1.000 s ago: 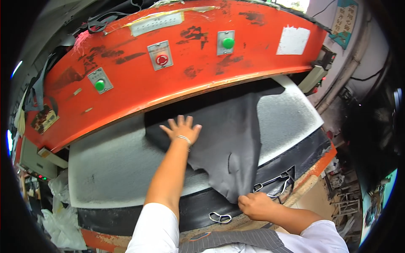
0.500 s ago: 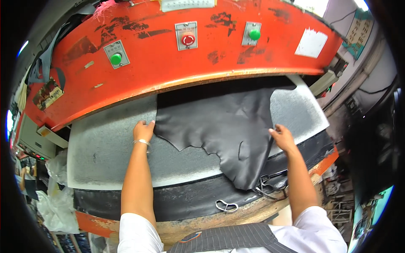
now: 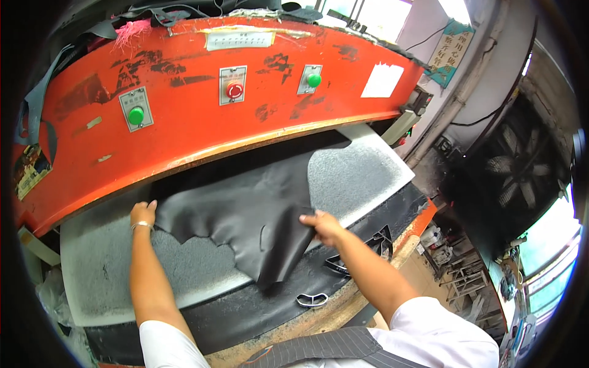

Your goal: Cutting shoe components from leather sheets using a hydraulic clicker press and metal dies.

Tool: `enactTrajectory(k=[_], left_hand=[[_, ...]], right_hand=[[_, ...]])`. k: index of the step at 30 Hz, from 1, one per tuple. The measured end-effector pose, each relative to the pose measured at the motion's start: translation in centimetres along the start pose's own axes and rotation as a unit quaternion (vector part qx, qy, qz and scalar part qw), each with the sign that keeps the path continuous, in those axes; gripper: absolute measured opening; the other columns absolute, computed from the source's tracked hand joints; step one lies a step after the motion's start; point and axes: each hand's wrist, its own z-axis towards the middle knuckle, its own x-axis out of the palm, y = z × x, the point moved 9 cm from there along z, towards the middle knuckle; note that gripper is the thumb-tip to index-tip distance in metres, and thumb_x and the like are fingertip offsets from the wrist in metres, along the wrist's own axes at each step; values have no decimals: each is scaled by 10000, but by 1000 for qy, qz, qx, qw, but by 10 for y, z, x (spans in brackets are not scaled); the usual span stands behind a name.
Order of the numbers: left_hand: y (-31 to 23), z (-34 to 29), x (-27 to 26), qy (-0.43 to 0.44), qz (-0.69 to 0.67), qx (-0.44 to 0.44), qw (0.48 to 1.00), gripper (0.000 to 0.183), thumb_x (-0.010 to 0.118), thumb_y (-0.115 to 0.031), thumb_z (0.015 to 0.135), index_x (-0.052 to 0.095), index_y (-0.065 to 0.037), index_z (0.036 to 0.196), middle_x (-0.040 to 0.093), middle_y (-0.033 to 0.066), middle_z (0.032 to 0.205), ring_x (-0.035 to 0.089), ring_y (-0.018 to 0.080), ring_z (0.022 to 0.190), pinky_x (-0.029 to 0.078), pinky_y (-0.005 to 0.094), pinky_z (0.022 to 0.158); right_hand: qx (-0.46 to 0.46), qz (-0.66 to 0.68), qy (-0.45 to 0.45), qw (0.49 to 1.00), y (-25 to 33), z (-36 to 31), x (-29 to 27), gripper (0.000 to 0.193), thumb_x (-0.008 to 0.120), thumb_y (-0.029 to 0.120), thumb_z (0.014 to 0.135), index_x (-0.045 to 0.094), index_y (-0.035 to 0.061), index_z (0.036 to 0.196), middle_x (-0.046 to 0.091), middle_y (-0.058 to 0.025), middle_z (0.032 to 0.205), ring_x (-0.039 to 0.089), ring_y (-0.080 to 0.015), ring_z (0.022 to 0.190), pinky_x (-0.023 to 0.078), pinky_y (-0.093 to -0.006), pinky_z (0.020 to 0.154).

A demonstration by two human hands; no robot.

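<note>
A black leather hide with ragged edges lies over a grey cutting board, its far part reaching into the shadow below the red press beam. My left hand, a bracelet at its wrist, pinches the hide's left edge. With its fingers closed, my right hand grips the right edge, which is folded over toward the middle. The hide's near tip hangs past the board's front edge. A small metal cutting die rests on the black front strip, and larger dark dies lie to the right, near my forearm.
Two green buttons and a red stop button sit on the beam's face. Scraps of leather and pink fibres lie on its top. To the right are a large fan and a metal rack.
My view has swung to the right, so the press sits further left. My right hand has drawn the hide's right edge inward, folding it over. My left hand keeps its hold.
</note>
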Motion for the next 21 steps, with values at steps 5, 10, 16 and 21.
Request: enactTrajectory(k=[5,10,16,21], left_hand=[[-2,-63,-14,57,-19,39,997,460,556,-386,869,630,60,784,618,280,836,577,466,825,439,524,743],[-37,-184,-29,125,18,50,991,432,527,-361,898,600,39,749,608,265,790,564,455,757,430,513,688],[15,-266,-60,64,-215,-96,970,209,612,-161,883,547,27,820,559,99,643,544,199,578,440,361,579],[18,-306,-28,72,-389,-209,894,211,588,-175,916,508,-55,1070,558,14,804,528,87,609,460,214,520]], right_hand=[[20,-141,-55,988,5,-73,-15,351,618,189,897,549,2,1186,655,-107,1004,644,-191,833,532,-339,745],[-19,-190,-60,980,-14,-149,-83,316,614,145,891,587,6,1175,651,-42,1014,584,-113,881,475,-284,814],[170,-278,76,942,-47,-180,-130,235,598,203,922,622,22,1070,666,-59,842,652,-145,706,527,-291,678],[-43,-12,-67,997,28,-68,-208,263,624,193,902,562,-13,1055,626,-75,850,607,-174,740,505,-293,678]])
